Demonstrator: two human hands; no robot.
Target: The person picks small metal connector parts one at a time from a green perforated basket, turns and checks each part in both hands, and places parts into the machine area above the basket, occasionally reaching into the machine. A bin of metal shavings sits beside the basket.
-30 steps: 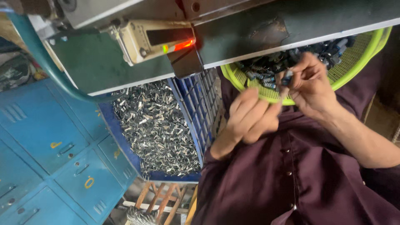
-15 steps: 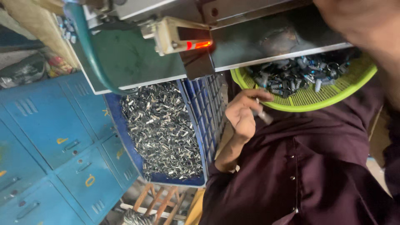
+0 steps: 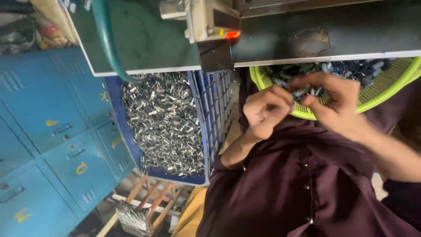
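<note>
Head view, the only one, looks down my chest at both hands meeting over the near rim of the lime-green basket (image 3: 386, 90). My left hand (image 3: 267, 109) is curled, fingers folded toward the thumb, knuckles facing the camera. My right hand (image 3: 333, 103) reaches in from the right with thumb and fingertips pressed together on a small dark and silvery part (image 3: 301, 93), which sits between the two hands, just above the basket's near edge. The part is too small and blurred for me to tell its long axis or which way it points; whether my left fingers also touch it I cannot tell.

Half a second ago my left hand was alone at my chest, pinching a small piece, and my right arm was raised, only a blur in the upper right corner. Now the right hand has come down and joined the left. The camera has also shifted: the basket sits further right and the blue crate (image 3: 215, 114) fills more of the middle.

That crate, heaped with small shiny metal pieces (image 3: 164, 123), stands left of my left forearm, under the edge of the green machine table (image 3: 144, 44). Blue lockers (image 3: 48, 131) fill the left side. More dark parts (image 3: 351, 68) lie heaped at the basket's far side, under the table edge.
</note>
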